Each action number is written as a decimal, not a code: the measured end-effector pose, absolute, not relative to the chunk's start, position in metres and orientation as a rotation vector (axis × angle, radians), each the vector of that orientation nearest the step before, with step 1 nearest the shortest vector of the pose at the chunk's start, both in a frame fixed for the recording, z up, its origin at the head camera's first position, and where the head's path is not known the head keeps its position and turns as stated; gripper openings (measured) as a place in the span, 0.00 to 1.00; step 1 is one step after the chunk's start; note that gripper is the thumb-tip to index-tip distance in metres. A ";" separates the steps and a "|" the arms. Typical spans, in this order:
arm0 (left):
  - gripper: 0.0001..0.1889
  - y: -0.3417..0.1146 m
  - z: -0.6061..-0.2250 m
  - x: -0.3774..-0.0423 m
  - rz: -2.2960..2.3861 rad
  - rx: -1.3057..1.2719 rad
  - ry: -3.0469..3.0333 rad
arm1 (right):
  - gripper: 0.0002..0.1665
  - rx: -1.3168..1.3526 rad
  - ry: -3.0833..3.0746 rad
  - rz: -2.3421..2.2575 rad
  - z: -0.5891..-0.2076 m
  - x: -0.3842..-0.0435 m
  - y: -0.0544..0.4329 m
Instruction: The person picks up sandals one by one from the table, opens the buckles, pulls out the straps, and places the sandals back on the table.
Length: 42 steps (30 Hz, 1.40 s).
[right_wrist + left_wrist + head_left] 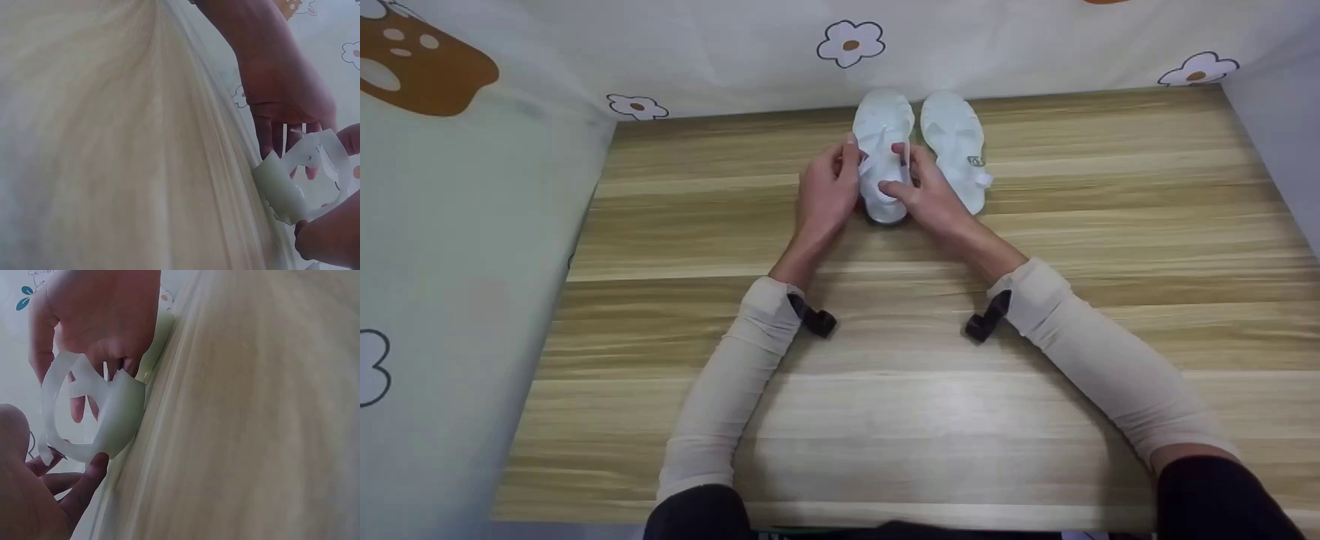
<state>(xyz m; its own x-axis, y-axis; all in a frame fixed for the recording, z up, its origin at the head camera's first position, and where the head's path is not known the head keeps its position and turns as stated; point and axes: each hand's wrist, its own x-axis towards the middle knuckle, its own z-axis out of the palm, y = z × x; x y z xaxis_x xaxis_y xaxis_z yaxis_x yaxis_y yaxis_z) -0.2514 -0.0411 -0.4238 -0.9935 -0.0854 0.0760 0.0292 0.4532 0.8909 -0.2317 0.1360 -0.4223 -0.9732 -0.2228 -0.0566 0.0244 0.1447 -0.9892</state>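
A translucent white sandal (883, 112) stands at the back of the table, heel toward me. My left hand (826, 191) grips its left side at the ankle strap (53, 394), fingers near a small metal buckle (57, 453). From the right, my right hand (937, 199) holds the same sandal, its thumb over the heel opening and a finger at the strap. Both wrist views show the sandal's heel (278, 188) between the two hands; some fingertips are hidden behind it. The matching sandal (952, 124) lies close on the right, its buckle (976, 161) on the outer side.
The wood-grain table (885, 420) spreads in front of me. Behind the sandals rises a pale wall covering (735, 52) with flower prints, and it continues along the left. A plain pale panel (1279, 127) borders the right. A black wrist camera (819, 322) hangs from each sleeve.
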 end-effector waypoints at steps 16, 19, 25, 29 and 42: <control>0.23 -0.059 -0.428 -0.256 -1.627 0.139 -2.558 | 0.41 -0.199 2.012 -2.110 -0.427 -0.236 0.128; 0.23 -0.061 -0.429 -0.256 -1.632 0.121 -2.540 | 0.41 -0.224 1.950 -2.159 -0.429 -0.238 0.129; 0.23 -0.064 -0.432 -0.258 -1.632 0.107 -2.550 | 0.43 -0.252 1.886 -2.165 -0.432 -0.240 0.132; 0.22 -0.066 -0.433 -0.259 -1.638 0.105 -2.542 | 0.45 -0.222 1.862 -2.139 -0.430 -0.244 0.133; 0.25 -0.075 -0.417 -0.257 -1.630 0.081 -2.571 | 0.49 -0.338 2.282 -1.793 -0.409 -0.238 0.144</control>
<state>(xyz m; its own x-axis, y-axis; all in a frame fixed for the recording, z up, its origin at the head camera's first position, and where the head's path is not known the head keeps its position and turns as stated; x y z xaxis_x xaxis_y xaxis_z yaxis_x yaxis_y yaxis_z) -0.2570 -0.0748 -0.4167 -0.9939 -0.0966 0.0527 0.0065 0.4270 0.9043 -0.2384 0.1442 -0.4089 -0.9496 -0.3120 -0.0296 -0.0450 0.2293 -0.9723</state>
